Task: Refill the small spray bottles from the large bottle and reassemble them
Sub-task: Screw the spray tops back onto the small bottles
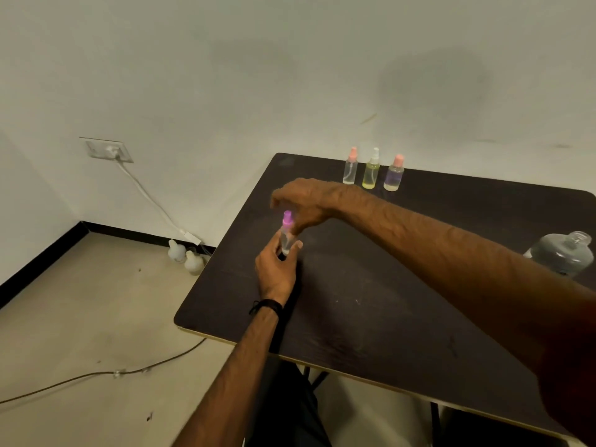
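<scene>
A person is steadying a small clear spray bottle (286, 241) over the near-left part of a dark table (387, 317), apparently so that its pink spray head (286, 218) can be seated or twisted home. The left hand (275, 269) is wrapping thumb and fingers around the bottle's lower body, holding it upright. The right hand (303, 203) is arching over from 3 o'clock with fingers curled down beside the pink top; whether they are actually pinching it cannot be told through the blur. Gripping low and working from above looks like a way of keeping the neck free for the cap.

At 12 o'clock, along the far edge, three capped small bottles are standing in a row, close together: a clear bottle (350, 167) with a salmon top, a yellow-green bottle (371, 171) with a white top, and a purple-tinted bottle (394, 174) with a salmon top. They are looking assembled, so this may be the last one in hand. At 3 o'clock the large bottle (562, 256) is sitting uncapped, partly hidden behind the right forearm, which is crossing the table between it and the work. Off the table, at 9 o'clock, two white bottles (184, 256) are resting on the floor near a wall socket's cable (151, 201).
</scene>
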A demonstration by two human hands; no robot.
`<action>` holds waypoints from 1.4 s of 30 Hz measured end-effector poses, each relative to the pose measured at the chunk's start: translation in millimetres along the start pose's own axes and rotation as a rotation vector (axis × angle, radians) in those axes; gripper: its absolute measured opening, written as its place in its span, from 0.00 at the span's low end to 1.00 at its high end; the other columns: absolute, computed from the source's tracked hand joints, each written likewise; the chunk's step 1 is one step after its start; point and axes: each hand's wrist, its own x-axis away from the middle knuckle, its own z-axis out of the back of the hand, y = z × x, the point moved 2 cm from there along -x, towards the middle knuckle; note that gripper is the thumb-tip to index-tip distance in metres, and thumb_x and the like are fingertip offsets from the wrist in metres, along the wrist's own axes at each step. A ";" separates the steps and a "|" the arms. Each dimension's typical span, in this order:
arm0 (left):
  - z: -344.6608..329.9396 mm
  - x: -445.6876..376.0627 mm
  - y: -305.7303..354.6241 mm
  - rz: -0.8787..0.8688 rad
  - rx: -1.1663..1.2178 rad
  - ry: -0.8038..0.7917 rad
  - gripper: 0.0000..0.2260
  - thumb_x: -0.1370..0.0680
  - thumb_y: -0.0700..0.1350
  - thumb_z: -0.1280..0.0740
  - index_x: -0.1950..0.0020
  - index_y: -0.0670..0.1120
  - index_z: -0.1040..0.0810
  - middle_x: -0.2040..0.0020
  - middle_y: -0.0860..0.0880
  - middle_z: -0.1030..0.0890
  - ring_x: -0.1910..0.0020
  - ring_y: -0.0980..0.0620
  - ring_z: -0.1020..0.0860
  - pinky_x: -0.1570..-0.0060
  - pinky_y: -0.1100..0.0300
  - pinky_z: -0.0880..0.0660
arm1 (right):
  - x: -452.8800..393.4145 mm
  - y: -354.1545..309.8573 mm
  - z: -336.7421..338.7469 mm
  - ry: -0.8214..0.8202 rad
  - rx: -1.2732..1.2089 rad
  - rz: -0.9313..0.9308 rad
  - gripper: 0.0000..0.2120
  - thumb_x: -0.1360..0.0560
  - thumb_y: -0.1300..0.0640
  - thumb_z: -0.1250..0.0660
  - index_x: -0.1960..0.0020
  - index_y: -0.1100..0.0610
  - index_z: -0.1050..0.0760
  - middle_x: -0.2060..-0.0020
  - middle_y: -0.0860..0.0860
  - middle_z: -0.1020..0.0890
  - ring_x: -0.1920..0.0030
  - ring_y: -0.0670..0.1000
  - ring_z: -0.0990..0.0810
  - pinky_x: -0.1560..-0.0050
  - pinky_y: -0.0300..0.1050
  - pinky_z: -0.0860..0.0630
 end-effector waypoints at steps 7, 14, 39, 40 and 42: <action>0.3 1.6 0.0 -0.044 -0.056 -0.014 0.11 0.24 0.49 0.27 0.43 0.50 0.18 0.52 0.54 0.15 0.50 0.56 0.18 0.46 0.54 0.20 | 3.5 -9.1 2.4 0.056 0.041 0.046 0.04 0.25 0.58 0.30 0.52 0.56 0.23 0.59 0.47 0.26 0.57 0.49 0.25 0.57 0.43 0.31; -0.4 -1.2 -2.1 -0.015 -0.061 -0.010 0.10 0.23 0.49 0.27 0.43 0.48 0.17 0.53 0.52 0.15 0.51 0.55 0.17 0.47 0.54 0.19 | 18.1 -12.4 12.5 0.045 0.127 0.044 0.11 0.23 0.62 0.34 0.40 0.60 0.25 0.56 0.51 0.30 0.54 0.50 0.30 0.54 0.43 0.33; -1.4 1.5 0.1 0.033 -0.116 -0.052 0.16 0.24 0.54 0.28 0.37 0.51 0.20 0.47 0.53 0.15 0.45 0.54 0.19 0.42 0.52 0.21 | -6.2 2.2 -14.6 0.060 -0.015 -0.057 0.15 0.23 0.47 0.33 0.50 0.59 0.21 0.57 0.54 0.19 0.57 0.51 0.20 0.54 0.46 0.21; -1.9 1.9 0.9 0.031 -0.120 -0.056 0.15 0.24 0.54 0.28 0.38 0.51 0.19 0.48 0.53 0.15 0.46 0.55 0.19 0.43 0.52 0.21 | -5.5 2.5 -15.0 0.072 -0.018 -0.057 0.16 0.23 0.45 0.34 0.49 0.59 0.21 0.56 0.54 0.19 0.57 0.51 0.20 0.53 0.47 0.21; -1.7 2.7 3.9 0.043 -0.115 -0.045 0.15 0.23 0.52 0.28 0.38 0.52 0.19 0.48 0.53 0.16 0.47 0.55 0.19 0.45 0.56 0.22 | -4.0 2.4 -17.5 0.057 -0.056 -0.028 0.19 0.25 0.46 0.31 0.41 0.58 0.24 0.50 0.51 0.21 0.51 0.51 0.22 0.49 0.47 0.22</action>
